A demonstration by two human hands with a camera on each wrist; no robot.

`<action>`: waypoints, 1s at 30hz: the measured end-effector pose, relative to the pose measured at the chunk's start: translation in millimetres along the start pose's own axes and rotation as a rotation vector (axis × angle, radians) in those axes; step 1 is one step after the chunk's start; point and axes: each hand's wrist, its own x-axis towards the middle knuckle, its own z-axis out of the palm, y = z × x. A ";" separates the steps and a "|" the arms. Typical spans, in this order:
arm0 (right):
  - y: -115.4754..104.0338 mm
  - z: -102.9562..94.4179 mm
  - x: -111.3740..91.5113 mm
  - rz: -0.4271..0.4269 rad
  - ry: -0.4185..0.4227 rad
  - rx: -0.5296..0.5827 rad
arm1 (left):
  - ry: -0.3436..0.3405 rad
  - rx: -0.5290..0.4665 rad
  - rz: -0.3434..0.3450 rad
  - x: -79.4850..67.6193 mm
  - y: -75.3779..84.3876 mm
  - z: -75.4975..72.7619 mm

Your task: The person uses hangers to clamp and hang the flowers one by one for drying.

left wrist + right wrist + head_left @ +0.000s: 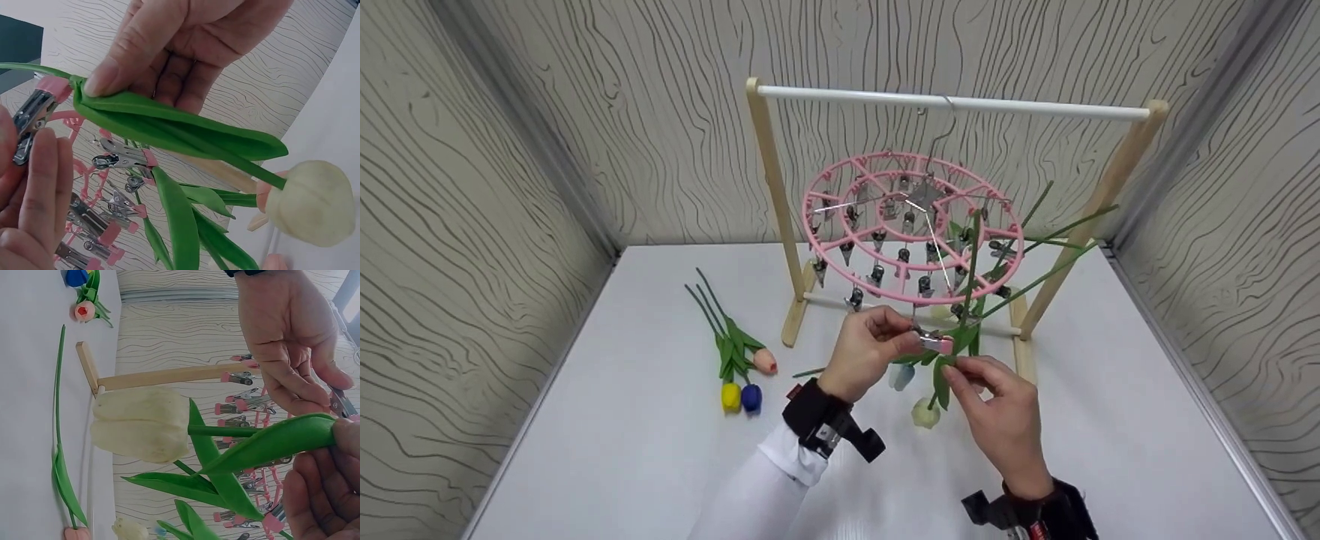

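Observation:
In the head view, my left hand [870, 349] pinches a metal clip [934, 343] with pink tips at the front of a round pink hanger [901, 292]. My right hand [997, 409] pinches a white tulip [925, 412] where leaf and stem meet; its bloom points down. The left wrist view has the clip's pink tips touching the green stem beside my right thumb; whether they grip it I cannot tell. Behind it, another clip [124, 154] holds a leafy stem. In the right wrist view, the white bloom [140, 424] hangs apart from both hands.
The hanger hangs from a white bar [847, 96] on a wooden stand [776, 180]. Several clips dangle from it, with tulips at its right. Yellow [731, 397], blue [751, 398] and peach [765, 361] tulips lie at left. Another peach tulip [76, 533] lies near the stand.

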 end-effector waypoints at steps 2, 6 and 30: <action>-0.7 0.2 0.8 0.000 -0.004 0.007 | 0.009 0.002 -0.001 -0.8 -0.1 1.1; -1.8 1.3 1.6 0.006 -0.017 0.031 | 0.015 -0.017 0.003 -1.5 -0.5 2.8; 5.6 5.3 4.0 -0.006 -0.053 0.026 | -0.014 0.085 -0.003 0.6 5.5 1.8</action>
